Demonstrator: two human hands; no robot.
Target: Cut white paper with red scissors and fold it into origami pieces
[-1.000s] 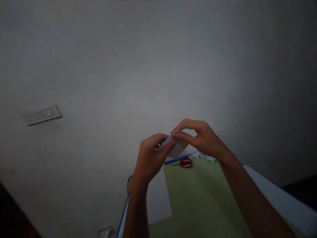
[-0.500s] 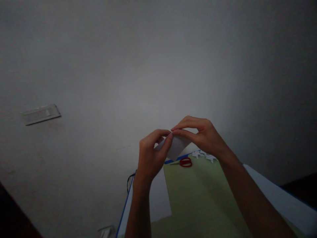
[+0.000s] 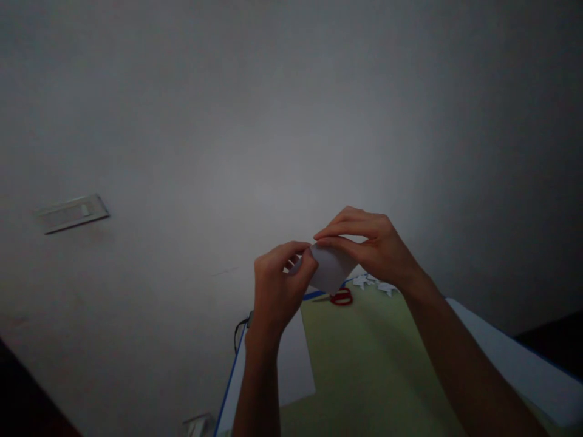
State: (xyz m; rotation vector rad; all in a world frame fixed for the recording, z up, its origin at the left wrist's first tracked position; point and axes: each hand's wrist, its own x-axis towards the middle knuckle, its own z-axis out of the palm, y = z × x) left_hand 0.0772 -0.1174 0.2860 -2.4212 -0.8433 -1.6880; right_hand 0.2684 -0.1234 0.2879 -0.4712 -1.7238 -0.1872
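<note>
Between both hands a small white piece of paper (image 3: pixel 331 270) is held up above the far end of the table. My left hand (image 3: pixel 286 273) pinches its upper left side between thumb and fingers. Thumb and fingertips of my right hand (image 3: pixel 362 237) are closed on its top edge, a little to the right. The paper's lower corner hangs down in front of red-handled scissors (image 3: pixel 341 297). Part of the sheet is hidden behind my left fingers. Beyond my right wrist lie several small white paper cut-outs (image 3: pixel 387 287).
A green mat (image 3: pixel 364 364) covers the table's middle. A white sheet (image 3: pixel 296 364) lies on its left side, and a white strip of tabletop with a blue edge (image 3: pixel 514 358) runs along the right. A pale wall (image 3: pixel 182 121) with a switch plate (image 3: pixel 75 213) rises behind the table.
My left fingers have slid slightly down and left along the paper, and my right hand has shifted a little to the right. More of the sheet's face shows between them.
</note>
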